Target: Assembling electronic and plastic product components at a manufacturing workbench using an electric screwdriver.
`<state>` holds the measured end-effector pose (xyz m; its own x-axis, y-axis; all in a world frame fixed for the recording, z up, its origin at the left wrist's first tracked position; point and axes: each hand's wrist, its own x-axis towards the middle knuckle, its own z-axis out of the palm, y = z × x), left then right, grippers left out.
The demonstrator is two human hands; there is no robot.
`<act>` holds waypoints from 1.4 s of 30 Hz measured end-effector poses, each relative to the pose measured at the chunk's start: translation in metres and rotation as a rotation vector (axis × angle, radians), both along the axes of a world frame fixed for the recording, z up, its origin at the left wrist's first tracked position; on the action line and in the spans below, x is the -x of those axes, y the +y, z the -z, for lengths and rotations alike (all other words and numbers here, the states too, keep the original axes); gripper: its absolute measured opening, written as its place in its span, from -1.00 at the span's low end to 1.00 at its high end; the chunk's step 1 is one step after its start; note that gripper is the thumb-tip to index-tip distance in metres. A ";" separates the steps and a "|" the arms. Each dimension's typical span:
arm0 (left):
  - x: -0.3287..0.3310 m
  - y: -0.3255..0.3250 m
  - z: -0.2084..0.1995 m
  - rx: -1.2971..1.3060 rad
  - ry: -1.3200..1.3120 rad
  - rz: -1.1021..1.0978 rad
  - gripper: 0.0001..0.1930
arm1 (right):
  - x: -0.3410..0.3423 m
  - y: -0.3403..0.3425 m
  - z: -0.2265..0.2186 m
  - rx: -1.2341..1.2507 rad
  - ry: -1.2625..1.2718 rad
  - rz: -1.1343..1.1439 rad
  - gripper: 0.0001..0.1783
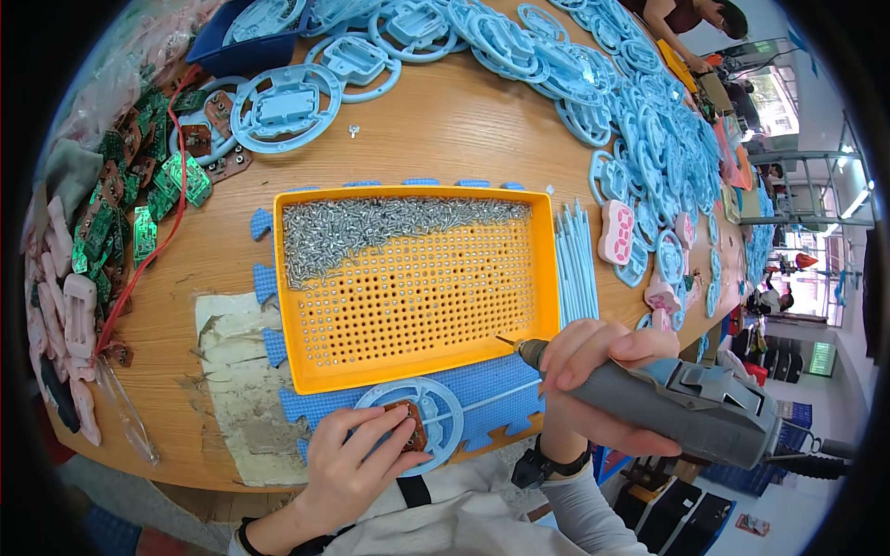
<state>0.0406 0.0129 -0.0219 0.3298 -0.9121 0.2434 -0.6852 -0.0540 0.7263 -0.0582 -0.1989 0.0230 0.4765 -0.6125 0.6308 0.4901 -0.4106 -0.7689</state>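
Gripped by the right hand (pixel 603 350), the grey driver (pixel 681 412) points its bit (pixel 505 340) over the yellow tray (pixel 286 296), while the left hand (pixel 355 463) holds the brown board (pixel 414 434) against the blue wheel (pixel 453 412), best kept flat at the surface's (pixel 445 139) near edge.

Assembly workshop: screw tray (pixel 426 367) centre, circuit boards (pixel 146 236) 9 o'clock, blue plastic parts (pixel 653 144) 2 o'clock, power screwdriver (pixel 672 412) 4.

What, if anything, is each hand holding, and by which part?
Right hand holds the screwdriver by its body's front part. Left hand touches the board on the blue wheel; any grip there is unclear.
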 end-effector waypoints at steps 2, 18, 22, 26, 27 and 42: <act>0.000 0.001 0.001 -0.011 0.006 -0.003 -0.55 | -0.001 0.001 0.001 0.006 0.000 -0.007 -0.04; -0.001 0.001 0.000 0.001 0.021 0.001 -0.58 | -0.005 0.000 0.009 0.015 0.034 -0.030 -0.06; -0.002 0.001 -0.001 0.013 0.023 0.000 -0.63 | -0.006 -0.001 0.008 0.044 0.017 -0.077 -0.05; -0.002 -0.002 0.002 0.025 0.045 0.001 -0.64 | -0.005 0.000 0.000 0.098 -0.037 -0.053 -0.06; -0.002 0.001 0.004 0.031 0.040 0.000 -0.58 | 0.004 0.003 -0.007 0.050 -0.039 -0.131 -0.11; 0.000 0.003 0.008 0.071 0.070 0.008 -0.53 | 0.000 0.050 -0.032 -0.016 0.127 -0.713 -0.88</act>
<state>0.0407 0.0164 -0.0300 0.3408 -0.8961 0.2844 -0.6330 0.0049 0.7741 -0.0582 -0.1485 0.0555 0.8323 -0.1340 0.5379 0.5413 -0.0125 -0.8407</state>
